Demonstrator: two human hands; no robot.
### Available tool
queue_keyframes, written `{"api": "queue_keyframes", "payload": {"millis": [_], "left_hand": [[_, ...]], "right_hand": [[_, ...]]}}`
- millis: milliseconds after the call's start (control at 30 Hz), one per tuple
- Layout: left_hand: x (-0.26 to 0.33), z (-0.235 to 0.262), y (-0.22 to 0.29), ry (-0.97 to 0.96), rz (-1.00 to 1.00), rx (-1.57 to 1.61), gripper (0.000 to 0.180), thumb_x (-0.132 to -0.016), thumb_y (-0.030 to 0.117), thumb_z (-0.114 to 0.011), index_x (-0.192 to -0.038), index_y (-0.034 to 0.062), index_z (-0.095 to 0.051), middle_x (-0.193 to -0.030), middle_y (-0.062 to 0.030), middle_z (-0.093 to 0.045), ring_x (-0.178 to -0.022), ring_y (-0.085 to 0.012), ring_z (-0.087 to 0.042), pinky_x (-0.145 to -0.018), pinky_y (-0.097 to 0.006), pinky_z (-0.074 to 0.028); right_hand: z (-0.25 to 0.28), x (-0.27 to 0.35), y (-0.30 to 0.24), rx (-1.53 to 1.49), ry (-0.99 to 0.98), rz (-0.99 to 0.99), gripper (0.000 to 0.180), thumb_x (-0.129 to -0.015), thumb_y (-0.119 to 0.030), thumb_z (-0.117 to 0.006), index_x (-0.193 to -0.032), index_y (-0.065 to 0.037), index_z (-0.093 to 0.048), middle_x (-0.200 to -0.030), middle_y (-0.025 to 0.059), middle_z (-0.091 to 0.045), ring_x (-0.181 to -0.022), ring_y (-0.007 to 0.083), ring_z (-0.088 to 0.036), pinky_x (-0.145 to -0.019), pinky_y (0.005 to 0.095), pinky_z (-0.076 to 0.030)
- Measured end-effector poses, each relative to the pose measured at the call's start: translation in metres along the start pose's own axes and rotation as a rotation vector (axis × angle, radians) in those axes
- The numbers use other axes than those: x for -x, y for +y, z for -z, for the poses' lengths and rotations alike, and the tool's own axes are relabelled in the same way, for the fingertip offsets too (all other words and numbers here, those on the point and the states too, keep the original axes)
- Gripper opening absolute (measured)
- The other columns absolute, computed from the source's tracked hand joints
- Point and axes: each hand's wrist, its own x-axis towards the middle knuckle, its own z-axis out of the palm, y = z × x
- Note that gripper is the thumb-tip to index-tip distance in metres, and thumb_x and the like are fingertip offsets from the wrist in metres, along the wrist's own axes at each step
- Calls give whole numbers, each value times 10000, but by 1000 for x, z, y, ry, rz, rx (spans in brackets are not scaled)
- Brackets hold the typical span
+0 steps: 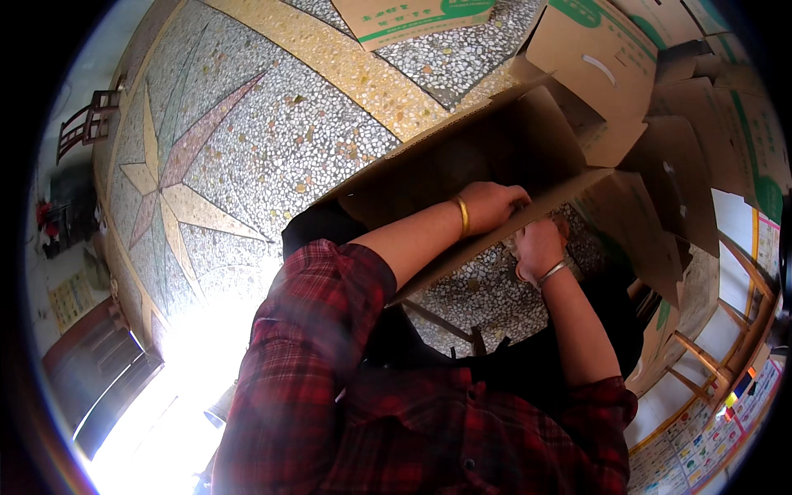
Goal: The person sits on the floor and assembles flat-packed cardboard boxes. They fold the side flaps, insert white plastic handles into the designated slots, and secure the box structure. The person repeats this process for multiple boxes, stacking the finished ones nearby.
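Observation:
A large open cardboard box [546,124] rests tilted across my lap, its dark inside facing up. My left hand [492,205], with a gold bangle at the wrist, is inside the box against its near wall, fingers curled in. On the outer side of that same wall is my right hand [540,246], wearing a silver bangle. Its fingers are bent together close to the cardboard, beside a small pale bit I cannot make out. The wall lies between the two hands, and whatever the fingertips pinch is hidden.
Several cardboard boxes with green print [590,62] crowd the right side, flaps standing out. Another carton [417,21] lies at the top on the speckled floor [305,140]. A wooden chair [709,359] stands at the right, a dark chair [82,124] far left.

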Motion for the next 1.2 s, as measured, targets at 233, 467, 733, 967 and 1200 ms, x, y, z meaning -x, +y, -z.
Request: {"api": "queue_keyframes", "payload": {"millis": [233,467,733,967,1200], "left_hand": [[4,-1,3,-51,4,32,276,-805,161,-539,-1077,119,-562,-954,-124,-633,-884,-307,-599,-769,-376,-480],[1,-9,-9,11,-64,33,250,-832,157,-528,-1066,87,-582,-959,-155,-623,-892,-322,-591,-782,-372,-473],[0,-13,-16,51,-75,34,225,-845,180,-536,-1021,63,-613,-958,-167,-615,-898,-314,-593,-781,-349,-472],[5,-14,-12,-1,-87,1,244,-856,178,-522,-1064,77,-601,-1011,-159,-605,-949,-301,-584,-806,-333,-462],[36,-6,-11,-112,-14,-129,258,-859,184,-502,-1065,53,-586,-983,-166,-609,-912,-309,-589,-789,-342,-465]], "right_hand": [[21,16,-26,-445,-225,-205,227,-859,-172,-465,-785,28,-544,-571,130,-589,-563,293,-592,-555,405,-471],[8,43,-26,-74,-98,55,213,-861,-173,-451,-965,2,-512,-629,170,-594,-561,341,-574,-563,445,-465],[25,59,-35,-368,133,119,183,-821,-137,-510,-983,-85,-575,-736,190,-604,-684,357,-593,-598,439,-465],[27,71,-33,-152,61,369,121,-745,-171,-612,-830,-87,-635,-765,112,-577,-761,297,-560,-641,397,-444],[10,63,-39,80,208,417,172,-717,-275,-628,-694,-105,-645,-865,53,-572,-917,215,-522,-782,395,-376]]}}
